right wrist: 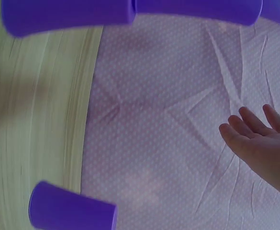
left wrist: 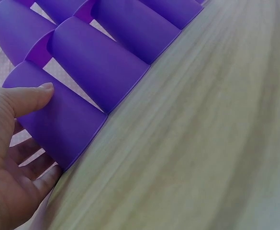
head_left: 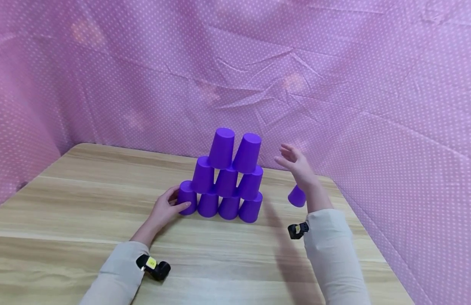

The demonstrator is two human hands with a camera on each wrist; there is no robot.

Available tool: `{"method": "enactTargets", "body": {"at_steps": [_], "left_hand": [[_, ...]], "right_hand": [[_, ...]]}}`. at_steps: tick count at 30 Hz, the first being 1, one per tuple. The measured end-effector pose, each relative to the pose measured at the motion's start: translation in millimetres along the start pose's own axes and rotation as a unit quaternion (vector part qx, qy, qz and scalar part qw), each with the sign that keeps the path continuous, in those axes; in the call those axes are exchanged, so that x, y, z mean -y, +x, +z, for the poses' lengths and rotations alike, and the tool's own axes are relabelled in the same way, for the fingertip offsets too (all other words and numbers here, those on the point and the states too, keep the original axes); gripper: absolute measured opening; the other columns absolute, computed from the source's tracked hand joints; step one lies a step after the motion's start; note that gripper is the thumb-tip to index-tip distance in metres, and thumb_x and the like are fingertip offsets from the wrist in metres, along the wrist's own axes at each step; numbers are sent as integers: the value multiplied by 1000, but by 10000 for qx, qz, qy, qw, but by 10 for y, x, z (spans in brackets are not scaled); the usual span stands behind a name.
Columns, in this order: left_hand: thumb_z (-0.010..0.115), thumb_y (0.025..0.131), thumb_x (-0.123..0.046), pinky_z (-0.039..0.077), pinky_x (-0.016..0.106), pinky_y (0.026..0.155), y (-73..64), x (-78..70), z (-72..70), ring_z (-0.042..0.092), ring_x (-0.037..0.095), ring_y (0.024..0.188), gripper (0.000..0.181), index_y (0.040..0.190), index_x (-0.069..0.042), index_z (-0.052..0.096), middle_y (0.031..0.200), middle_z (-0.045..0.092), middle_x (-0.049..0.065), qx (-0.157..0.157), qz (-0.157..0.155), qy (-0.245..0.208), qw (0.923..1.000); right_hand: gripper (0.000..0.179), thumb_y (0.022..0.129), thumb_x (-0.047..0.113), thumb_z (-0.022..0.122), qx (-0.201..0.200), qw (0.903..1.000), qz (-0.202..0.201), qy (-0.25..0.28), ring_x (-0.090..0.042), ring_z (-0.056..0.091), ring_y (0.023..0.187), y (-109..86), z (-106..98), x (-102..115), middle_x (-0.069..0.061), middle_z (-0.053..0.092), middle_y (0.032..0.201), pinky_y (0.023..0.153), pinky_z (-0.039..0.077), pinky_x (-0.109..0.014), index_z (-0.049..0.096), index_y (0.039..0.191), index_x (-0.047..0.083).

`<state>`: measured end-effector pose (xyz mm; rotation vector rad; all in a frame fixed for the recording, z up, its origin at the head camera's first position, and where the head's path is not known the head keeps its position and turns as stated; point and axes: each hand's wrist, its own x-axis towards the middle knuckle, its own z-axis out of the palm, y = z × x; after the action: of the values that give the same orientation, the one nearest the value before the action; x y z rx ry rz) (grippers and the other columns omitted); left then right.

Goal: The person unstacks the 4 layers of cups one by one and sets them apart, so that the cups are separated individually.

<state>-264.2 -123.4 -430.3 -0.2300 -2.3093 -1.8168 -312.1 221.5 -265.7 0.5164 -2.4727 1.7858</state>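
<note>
Upside-down purple cups stand in a pyramid: several in the bottom row, three in the middle row point(head_left: 226, 182), and two on top point(head_left: 222, 148). At the bottom row's left end, my left hand point(head_left: 164, 209) holds the end cup point(left wrist: 68, 124), its thumb point(left wrist: 34, 98) across the near side and its fingers round the far side. My right hand point(head_left: 299, 169) is raised in the air to the right of the upper cups, apart from them and holding nothing. Its fingers point(right wrist: 245, 127) are loosely extended in the right wrist view.
One separate purple cup point(head_left: 297, 197) stands upside down on the right of the wooden table point(head_left: 220, 258), partly hidden by my right forearm. A pink dotted cloth point(head_left: 235, 76) hangs behind and beside the table. Both wrists wear small black cameras point(head_left: 298, 231).
</note>
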Motion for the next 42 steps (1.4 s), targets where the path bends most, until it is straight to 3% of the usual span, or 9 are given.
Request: {"method": "enactTargets", "body": {"at_steps": [11,20,33,42], "left_hand": [[67,75,-12,32,42,94,32,-20,-39,39,34,110,59,125,2,38,118,43,25,2,11,-16,10000],[67,75,-11,31,42,95,27,-46,-37,38,34,112,61,127,2,36,120,42,26,30,-21,-141,9999],[67,75,-11,33,42,94,59,-29,-69,39,34,110,59,124,3,39,117,44,26,23,54,-65,10000],[67,75,-12,33,42,94,34,-24,-55,39,34,111,60,126,2,38,119,43,25,83,-38,-53,9999]], "right_hand": [[58,80,9,59,303,9959,-537,669,-25,35,117,58,371,263,-15,39,128,96,30,-34,32,130,1],[56,77,6,61,251,9947,-440,895,-22,47,103,130,593,353,-16,49,115,90,38,-33,37,127,1],[50,76,6,62,24,9945,-384,977,-20,50,95,156,688,412,-12,51,105,87,39,-33,42,122,0],[52,76,8,63,-112,9951,-456,873,-22,48,101,42,607,452,-14,51,112,91,36,-33,41,123,1]]}}
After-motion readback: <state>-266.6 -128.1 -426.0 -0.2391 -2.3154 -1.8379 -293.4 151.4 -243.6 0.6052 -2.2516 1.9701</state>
